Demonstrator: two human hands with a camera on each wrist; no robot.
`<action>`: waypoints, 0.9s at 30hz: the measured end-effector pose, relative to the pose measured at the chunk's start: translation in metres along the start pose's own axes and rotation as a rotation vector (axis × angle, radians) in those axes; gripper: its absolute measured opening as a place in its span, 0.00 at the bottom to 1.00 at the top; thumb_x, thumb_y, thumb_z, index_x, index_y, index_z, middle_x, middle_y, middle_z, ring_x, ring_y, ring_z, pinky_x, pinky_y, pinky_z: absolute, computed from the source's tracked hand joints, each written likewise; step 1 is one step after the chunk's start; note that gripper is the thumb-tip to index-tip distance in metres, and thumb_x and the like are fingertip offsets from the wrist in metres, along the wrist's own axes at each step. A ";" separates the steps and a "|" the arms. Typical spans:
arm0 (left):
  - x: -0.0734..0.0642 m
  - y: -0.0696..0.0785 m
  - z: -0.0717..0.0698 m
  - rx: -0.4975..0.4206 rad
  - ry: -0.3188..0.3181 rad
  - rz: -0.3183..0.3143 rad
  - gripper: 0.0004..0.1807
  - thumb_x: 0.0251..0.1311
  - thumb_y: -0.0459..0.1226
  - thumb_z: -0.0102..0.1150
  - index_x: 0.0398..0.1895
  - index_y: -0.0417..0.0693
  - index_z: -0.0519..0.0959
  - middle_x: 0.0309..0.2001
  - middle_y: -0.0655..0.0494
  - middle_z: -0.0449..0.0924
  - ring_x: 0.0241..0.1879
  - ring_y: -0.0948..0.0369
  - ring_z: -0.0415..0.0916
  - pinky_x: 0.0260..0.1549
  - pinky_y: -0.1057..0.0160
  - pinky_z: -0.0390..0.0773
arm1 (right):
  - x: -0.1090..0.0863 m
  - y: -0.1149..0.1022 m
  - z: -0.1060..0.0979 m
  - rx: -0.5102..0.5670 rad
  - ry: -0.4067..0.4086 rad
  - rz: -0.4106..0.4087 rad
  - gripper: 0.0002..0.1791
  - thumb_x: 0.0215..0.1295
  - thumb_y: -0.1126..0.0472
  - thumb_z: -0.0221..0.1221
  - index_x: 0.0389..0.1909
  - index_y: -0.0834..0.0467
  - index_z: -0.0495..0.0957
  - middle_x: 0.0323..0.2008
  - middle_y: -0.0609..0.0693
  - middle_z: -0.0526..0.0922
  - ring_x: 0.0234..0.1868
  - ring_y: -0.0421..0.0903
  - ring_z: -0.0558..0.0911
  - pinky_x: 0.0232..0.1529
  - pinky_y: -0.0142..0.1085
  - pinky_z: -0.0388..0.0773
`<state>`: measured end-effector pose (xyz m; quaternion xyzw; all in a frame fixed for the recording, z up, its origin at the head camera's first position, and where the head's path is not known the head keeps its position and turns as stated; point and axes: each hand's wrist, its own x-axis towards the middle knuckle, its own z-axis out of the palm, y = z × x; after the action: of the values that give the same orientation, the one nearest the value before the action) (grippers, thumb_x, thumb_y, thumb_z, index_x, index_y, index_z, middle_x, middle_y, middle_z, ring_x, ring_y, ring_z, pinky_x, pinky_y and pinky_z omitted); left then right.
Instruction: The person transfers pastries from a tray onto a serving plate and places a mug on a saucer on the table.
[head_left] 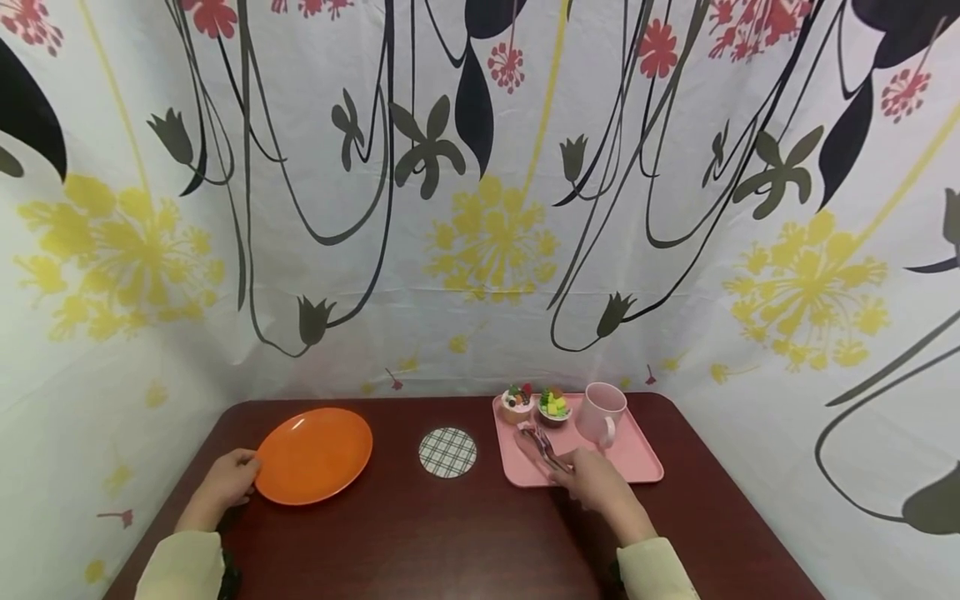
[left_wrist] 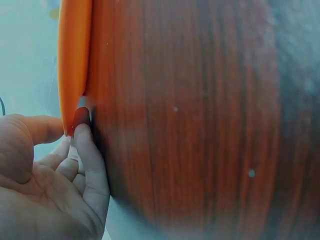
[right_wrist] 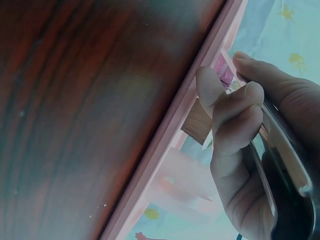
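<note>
At the table's left side, my left hand (head_left: pixel 228 479) pinches the rim of an orange plate (head_left: pixel 315 457). In the left wrist view, the thumb and fingers of that hand (left_wrist: pixel 60 170) meet at the edge of the plate (left_wrist: pixel 74 50). On the right, my right hand (head_left: pixel 598 483) grips metal tongs (head_left: pixel 551 452) low over a pink tray (head_left: pixel 637 458). The tongs' tips are beside a small pink-and-white item (head_left: pixel 527 428); whether they hold it I cannot tell. Curled fingers of the right hand (right_wrist: pixel 237 117) wrap the tongs (right_wrist: pixel 282 155) in the right wrist view.
Two toy cakes, one in a tan cup (head_left: pixel 517 405) and one in a dark cup (head_left: pixel 554 407), stand on the tray with a pink mug (head_left: pixel 602 414). Between plate and tray lies a round checked coaster (head_left: pixel 447 452). A patterned curtain (head_left: pixel 420 333) hangs behind the dark table (head_left: pixel 420 542).
</note>
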<state>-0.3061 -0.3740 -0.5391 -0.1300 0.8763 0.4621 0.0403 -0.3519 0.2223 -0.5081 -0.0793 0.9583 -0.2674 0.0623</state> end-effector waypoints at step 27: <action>0.004 -0.008 0.000 -0.044 -0.012 -0.006 0.31 0.80 0.39 0.42 0.71 0.18 0.62 0.42 0.40 0.78 0.37 0.55 0.77 0.34 0.60 0.85 | -0.001 0.008 -0.009 0.044 0.046 -0.104 0.15 0.77 0.52 0.64 0.29 0.53 0.84 0.15 0.45 0.75 0.16 0.43 0.74 0.18 0.36 0.73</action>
<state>-0.3081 -0.3791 -0.5463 -0.1308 0.8652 0.4821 0.0440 -0.3530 0.2345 -0.5043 -0.1215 0.9479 -0.2931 0.0278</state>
